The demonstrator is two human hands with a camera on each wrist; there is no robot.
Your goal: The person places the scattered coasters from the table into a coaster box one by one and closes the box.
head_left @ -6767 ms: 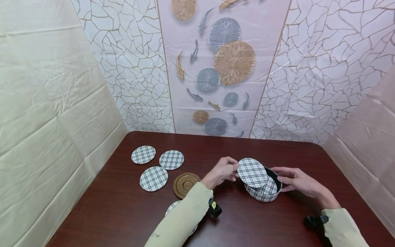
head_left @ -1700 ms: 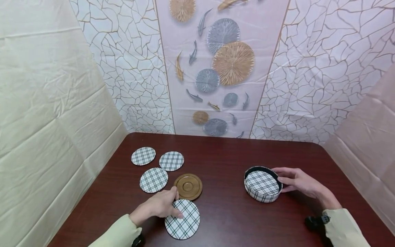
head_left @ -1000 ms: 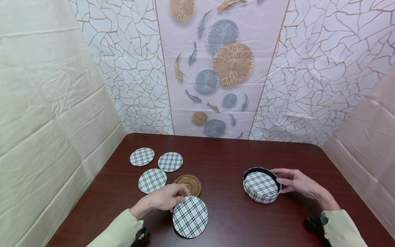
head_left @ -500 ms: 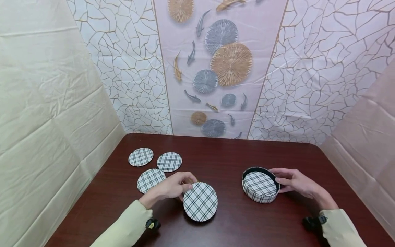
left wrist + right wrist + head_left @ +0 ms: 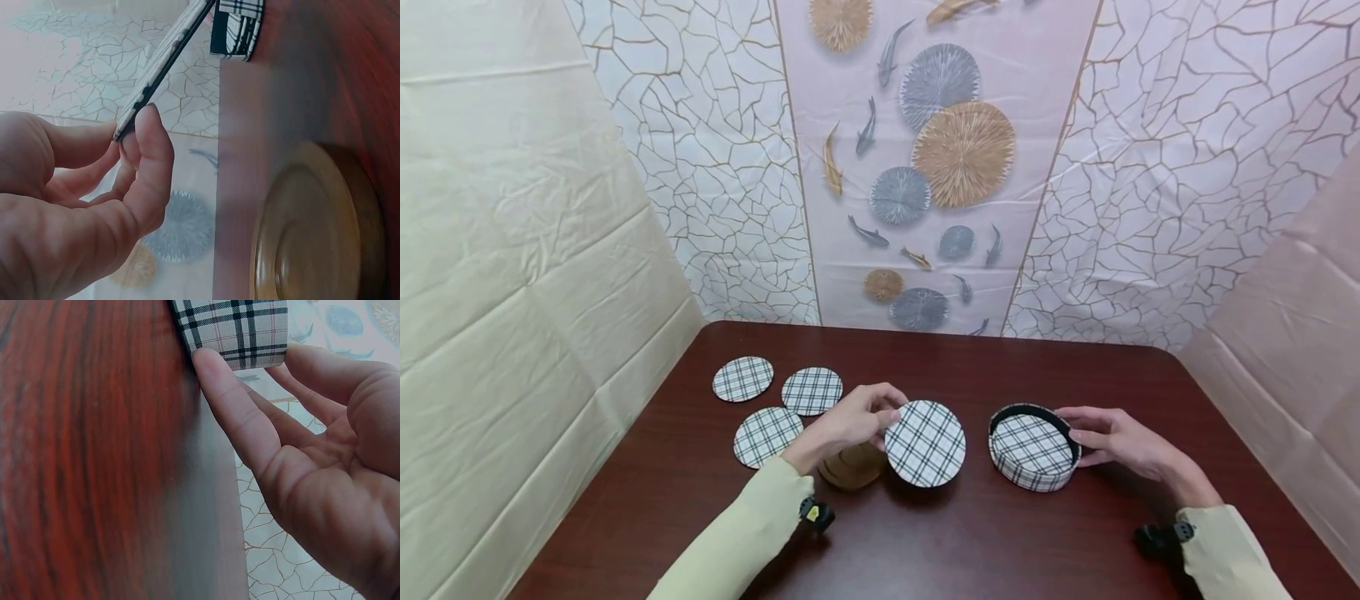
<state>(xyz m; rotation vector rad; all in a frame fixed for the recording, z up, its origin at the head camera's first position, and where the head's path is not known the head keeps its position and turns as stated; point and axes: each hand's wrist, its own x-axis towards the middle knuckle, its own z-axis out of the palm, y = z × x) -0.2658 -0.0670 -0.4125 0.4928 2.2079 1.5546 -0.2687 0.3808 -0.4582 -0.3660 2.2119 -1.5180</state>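
Lifted off the near edge of the worktop (image 5: 970, 533), where it lay flat a moment ago, the plaid coaster (image 5: 925, 442) now hangs tilted in the air between the wooden dish (image 5: 852, 467) and the round plaid box (image 5: 1034, 446), well on its way rightward. The left hand (image 5: 850, 421) pinches its left rim between thumb and curled fingers; the left wrist view shows the disc edge-on in that pinch, clear of the wood. The right hand (image 5: 1116, 440) rests against the far right wall of the box, fingers nearly straight and touching it, not curled round it. Another coaster already lies inside the box. Three more coasters (image 5: 808, 390) sit flat toward the left far corner. This looks like the carry step of gathering coasters into the box; next the disc would need levelling over the opening and a clean release.
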